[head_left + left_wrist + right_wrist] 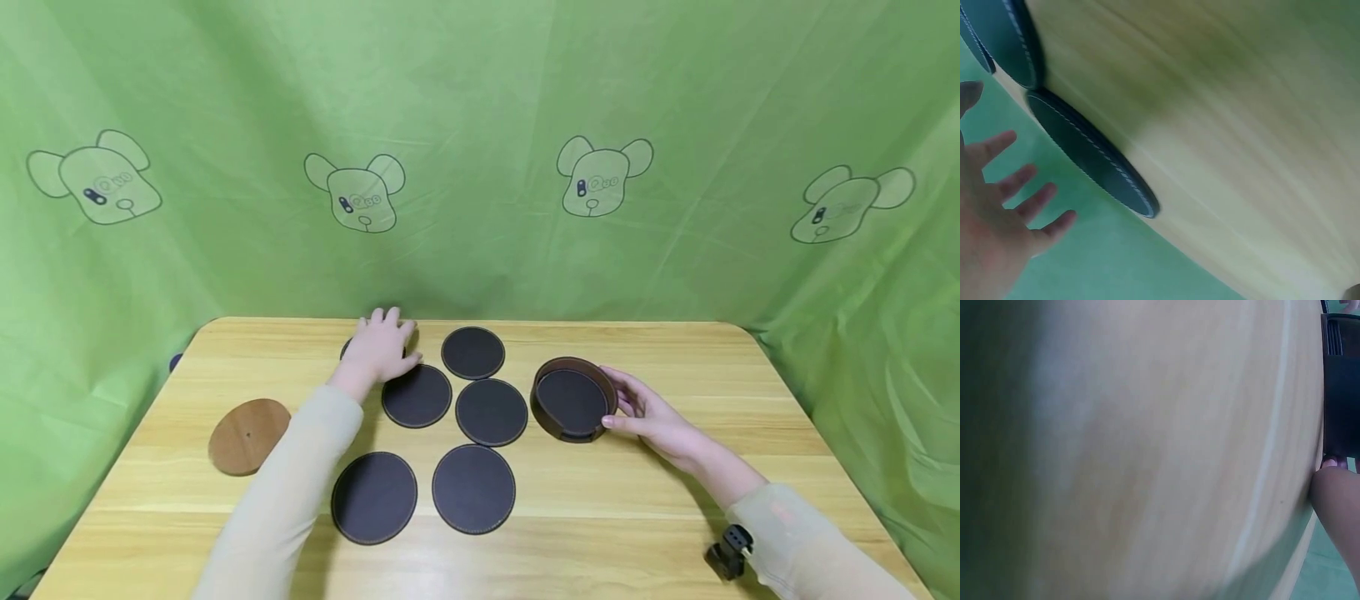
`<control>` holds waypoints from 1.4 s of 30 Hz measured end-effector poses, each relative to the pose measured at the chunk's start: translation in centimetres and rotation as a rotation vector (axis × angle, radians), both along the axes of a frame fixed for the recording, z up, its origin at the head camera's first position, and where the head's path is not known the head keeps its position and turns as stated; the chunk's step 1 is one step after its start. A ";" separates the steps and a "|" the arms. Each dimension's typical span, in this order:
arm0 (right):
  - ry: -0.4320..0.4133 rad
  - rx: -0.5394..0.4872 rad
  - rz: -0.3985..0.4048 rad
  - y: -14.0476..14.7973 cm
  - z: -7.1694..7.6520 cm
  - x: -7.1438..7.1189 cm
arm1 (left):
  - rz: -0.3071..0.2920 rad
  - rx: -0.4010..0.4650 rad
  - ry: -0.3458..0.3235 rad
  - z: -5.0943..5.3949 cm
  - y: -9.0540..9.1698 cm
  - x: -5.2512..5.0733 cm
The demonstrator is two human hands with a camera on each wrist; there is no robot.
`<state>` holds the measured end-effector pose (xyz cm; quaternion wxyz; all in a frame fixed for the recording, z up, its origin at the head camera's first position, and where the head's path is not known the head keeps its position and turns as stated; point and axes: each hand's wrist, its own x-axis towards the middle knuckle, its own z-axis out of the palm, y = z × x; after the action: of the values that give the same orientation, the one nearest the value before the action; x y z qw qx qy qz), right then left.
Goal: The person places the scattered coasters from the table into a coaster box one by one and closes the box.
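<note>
My left hand [377, 346], fingers spread, hovers over a dark round coaster [346, 347] at the table's back and hides most of it. In the left wrist view that hand [991, 212] shows straight fingers with nothing in them, apart from the stitched coasters. On the right, my right hand [648, 417] grips the side of a round brown coaster holder [537, 408], thumb at the front and fingers behind. A dark coaster [573, 402] lies inside the holder. The right wrist view shows the holder [1342, 406] at its edge, with stacked edges in its slot.
Several dark coasters lie flat between the hands, such as the back one [473, 352], the middle one [491, 412] and the front one [473, 489]. A brown disc [240, 437] lies left of the left forearm. Green cloth [480, 250] stands behind the wooden table [600, 533].
</note>
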<state>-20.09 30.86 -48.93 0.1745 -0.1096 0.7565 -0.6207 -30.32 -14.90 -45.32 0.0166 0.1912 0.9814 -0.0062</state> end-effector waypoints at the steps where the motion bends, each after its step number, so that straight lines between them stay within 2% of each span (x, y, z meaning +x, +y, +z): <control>1: 0.000 0.000 0.000 0.0 0.0 0.0 | 0.007 0.003 -0.002 -0.1 -0.2 0.0; 8: 0.008 -0.007 -0.003 -0.2 0.1 0.0 | 0.039 0.020 -0.008 -0.7 -1.7 0.2; 17: 0.014 -0.013 -0.004 -0.2 0.0 0.1 | 0.061 0.039 -0.048 -1.1 -2.7 0.4; 29: 0.010 -0.014 -0.003 -0.2 0.0 0.1 | 0.059 0.075 -0.062 -1.6 -3.6 0.2; 37: 0.007 -0.014 -0.004 -0.2 0.1 0.1 | 0.053 0.071 -0.063 -1.3 -3.8 0.0; 42: 0.011 -0.013 -0.006 -0.2 0.1 0.1 | 0.036 0.070 -0.033 -1.0 -3.6 0.0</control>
<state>-19.94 30.64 -48.88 0.1678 -0.1119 0.7536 -0.6256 -30.34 -18.46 -46.30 0.0264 0.1742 0.9839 0.0318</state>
